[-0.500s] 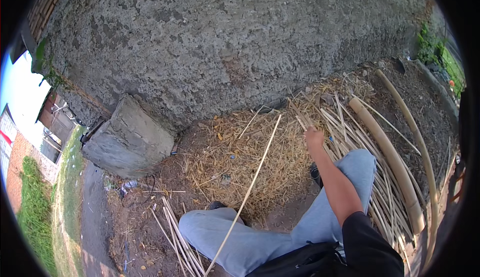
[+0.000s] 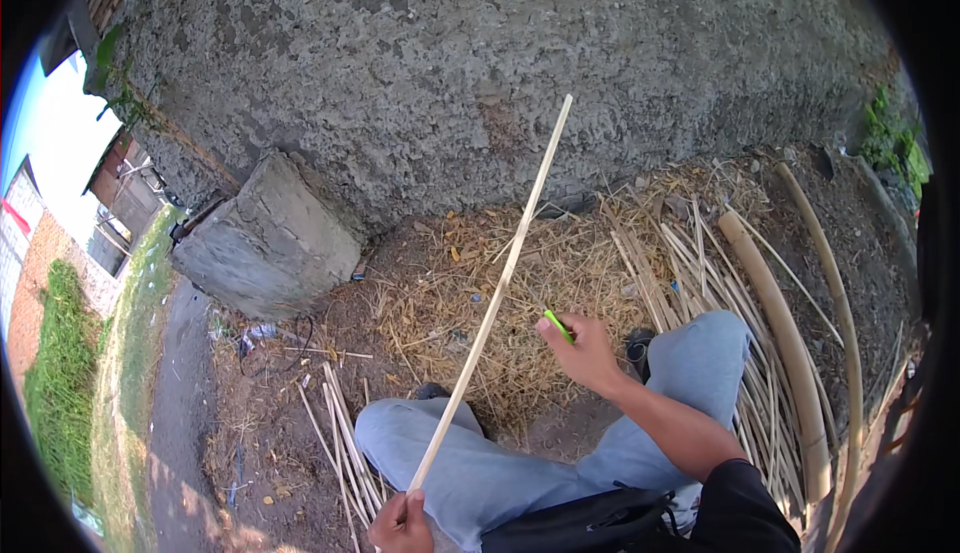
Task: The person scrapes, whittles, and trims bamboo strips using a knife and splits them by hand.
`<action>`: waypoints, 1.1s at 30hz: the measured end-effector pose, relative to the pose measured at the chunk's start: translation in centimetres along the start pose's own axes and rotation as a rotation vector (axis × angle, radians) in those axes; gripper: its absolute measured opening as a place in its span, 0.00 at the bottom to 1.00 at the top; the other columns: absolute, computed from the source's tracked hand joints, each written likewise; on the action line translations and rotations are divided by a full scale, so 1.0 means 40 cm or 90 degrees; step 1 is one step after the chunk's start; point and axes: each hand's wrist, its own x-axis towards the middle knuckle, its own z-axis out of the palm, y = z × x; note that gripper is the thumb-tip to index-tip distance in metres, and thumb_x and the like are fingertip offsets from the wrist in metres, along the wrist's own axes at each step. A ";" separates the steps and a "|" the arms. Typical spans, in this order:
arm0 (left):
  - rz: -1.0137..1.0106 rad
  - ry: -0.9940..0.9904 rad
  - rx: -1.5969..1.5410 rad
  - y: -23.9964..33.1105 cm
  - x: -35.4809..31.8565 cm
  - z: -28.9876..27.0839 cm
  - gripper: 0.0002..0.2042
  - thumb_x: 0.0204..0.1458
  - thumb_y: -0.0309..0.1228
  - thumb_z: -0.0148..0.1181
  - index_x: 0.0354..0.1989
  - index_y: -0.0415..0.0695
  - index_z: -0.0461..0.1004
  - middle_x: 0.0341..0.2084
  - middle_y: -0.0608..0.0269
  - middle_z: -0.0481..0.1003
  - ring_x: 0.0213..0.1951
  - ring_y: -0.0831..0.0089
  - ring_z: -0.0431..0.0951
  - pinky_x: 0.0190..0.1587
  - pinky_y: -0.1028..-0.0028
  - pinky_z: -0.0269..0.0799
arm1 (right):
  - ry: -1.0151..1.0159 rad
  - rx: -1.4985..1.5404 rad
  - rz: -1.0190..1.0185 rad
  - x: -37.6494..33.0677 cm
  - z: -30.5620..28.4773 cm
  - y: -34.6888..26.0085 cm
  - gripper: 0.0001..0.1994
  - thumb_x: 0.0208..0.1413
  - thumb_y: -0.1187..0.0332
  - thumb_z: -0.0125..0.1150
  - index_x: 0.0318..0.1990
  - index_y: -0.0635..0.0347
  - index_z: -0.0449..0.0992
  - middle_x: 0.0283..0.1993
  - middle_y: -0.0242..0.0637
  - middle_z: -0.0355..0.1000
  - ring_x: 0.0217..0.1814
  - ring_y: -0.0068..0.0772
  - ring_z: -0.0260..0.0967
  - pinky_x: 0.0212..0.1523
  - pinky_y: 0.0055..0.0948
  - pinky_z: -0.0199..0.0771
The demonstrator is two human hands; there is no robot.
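A long, pale bamboo strip [image 2: 497,293] slants up and away across my lap, its far end before the wall. My left hand [image 2: 403,525], at the lower edge, is closed round its near end. My right hand [image 2: 585,353] hovers over the straw-like shavings, closed on a small bright green tool [image 2: 559,327]; most of it is hidden in the fingers, so its kind does not show. The green tool is apart from the strip, a little to its right.
A bundle of bamboo strips [image 2: 765,403] lies right of my knee, with thick bamboo poles [image 2: 778,343] beyond. Several more strips [image 2: 345,448] lie at my left. Ahead rises a rough wall [image 2: 450,93]; a concrete block [image 2: 275,243] stands by it. Bamboo shavings [image 2: 440,313] cover the ground.
My right hand has come back left from beside the strip pile and now shows the green tool. The bamboo strip has been raised, and my left hand has come into view holding it.
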 end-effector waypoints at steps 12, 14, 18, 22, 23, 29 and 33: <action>0.024 -0.284 -0.228 0.158 0.291 0.247 0.10 0.54 0.30 0.68 0.33 0.33 0.81 0.15 0.72 0.71 0.20 0.86 0.64 0.23 0.81 0.57 | 0.191 0.393 0.034 0.099 -0.091 0.012 0.16 0.63 0.59 0.62 0.39 0.67 0.77 0.32 0.37 0.79 0.19 0.08 0.55 0.18 0.18 0.54; 0.079 -0.325 -0.226 0.185 0.344 0.289 0.10 0.57 0.31 0.66 0.34 0.34 0.81 0.16 0.72 0.71 0.20 0.86 0.64 0.23 0.80 0.57 | 0.297 0.451 0.022 0.119 -0.126 -0.030 0.11 0.64 0.63 0.60 0.41 0.64 0.76 0.32 0.38 0.79 0.12 0.07 0.47 0.12 0.16 0.43; 0.135 -0.509 -0.290 0.257 0.435 0.365 0.10 0.63 0.30 0.57 0.43 0.36 0.80 0.19 0.69 0.75 0.22 0.85 0.66 0.24 0.79 0.61 | 0.395 0.448 0.018 0.148 -0.204 0.000 0.11 0.62 0.64 0.63 0.35 0.63 0.74 0.30 0.35 0.78 0.19 0.08 0.52 0.20 0.19 0.51; 0.196 -0.542 -0.312 0.273 0.461 0.459 0.11 0.64 0.30 0.54 0.47 0.37 0.79 0.21 0.69 0.76 0.21 0.85 0.65 0.25 0.79 0.61 | 0.474 0.459 0.036 0.181 -0.226 0.025 0.11 0.62 0.62 0.63 0.31 0.56 0.71 0.27 0.34 0.77 0.13 0.09 0.47 0.13 0.18 0.44; 0.178 -0.545 -0.302 0.270 0.460 0.476 0.11 0.63 0.30 0.56 0.47 0.38 0.80 0.23 0.68 0.77 0.23 0.83 0.69 0.26 0.79 0.64 | 0.494 0.466 0.044 0.187 -0.228 0.027 0.12 0.62 0.62 0.63 0.30 0.55 0.71 0.25 0.32 0.76 0.12 0.09 0.46 0.12 0.19 0.42; 0.136 -0.591 -0.354 0.264 0.454 0.524 0.11 0.58 0.28 0.63 0.46 0.34 0.79 0.25 0.67 0.78 0.28 0.84 0.74 0.32 0.81 0.70 | 0.449 0.453 0.124 0.165 -0.254 0.023 0.10 0.63 0.64 0.62 0.35 0.62 0.78 0.27 0.30 0.75 0.15 0.09 0.46 0.15 0.19 0.42; 0.115 -0.617 -0.345 0.257 0.458 0.524 0.12 0.58 0.28 0.63 0.46 0.33 0.78 0.27 0.65 0.78 0.29 0.84 0.75 0.32 0.81 0.70 | 0.466 0.449 0.128 0.159 -0.248 0.015 0.10 0.63 0.64 0.62 0.35 0.62 0.78 0.25 0.28 0.74 0.14 0.09 0.45 0.15 0.19 0.42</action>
